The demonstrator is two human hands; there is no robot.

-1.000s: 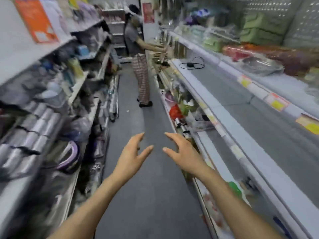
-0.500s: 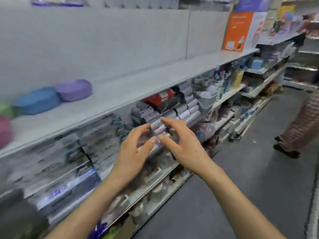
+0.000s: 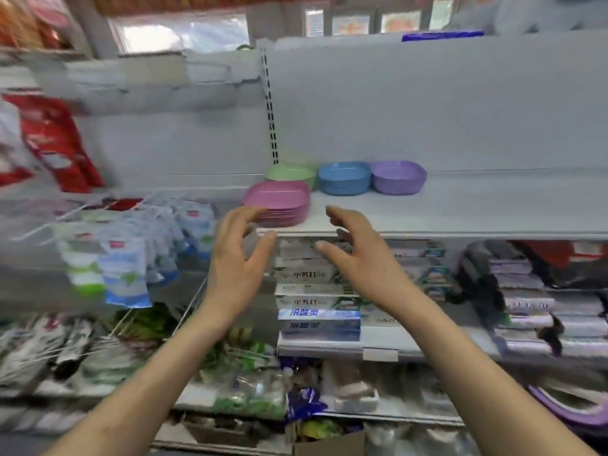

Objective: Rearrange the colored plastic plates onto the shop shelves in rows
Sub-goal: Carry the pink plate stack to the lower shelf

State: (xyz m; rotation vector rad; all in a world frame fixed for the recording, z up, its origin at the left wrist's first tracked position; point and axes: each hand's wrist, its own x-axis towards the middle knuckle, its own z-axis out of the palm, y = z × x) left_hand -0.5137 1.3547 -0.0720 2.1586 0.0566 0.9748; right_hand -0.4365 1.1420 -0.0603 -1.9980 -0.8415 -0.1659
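Long toothpaste boxes [image 3: 316,302] are lying stacked at the centre. White-and-blue pouches [image 3: 123,268] are hanging from wire hooks [image 3: 42,227] to their left, a red bag [image 3: 56,143] is hanging higher up, and dark wrapped bundles [image 3: 519,291] are sitting piled on the right.

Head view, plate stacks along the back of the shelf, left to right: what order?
green stack → blue stack → purple stack. I left out the pink stack: it sits nearer the front edge and overlaps the green one.
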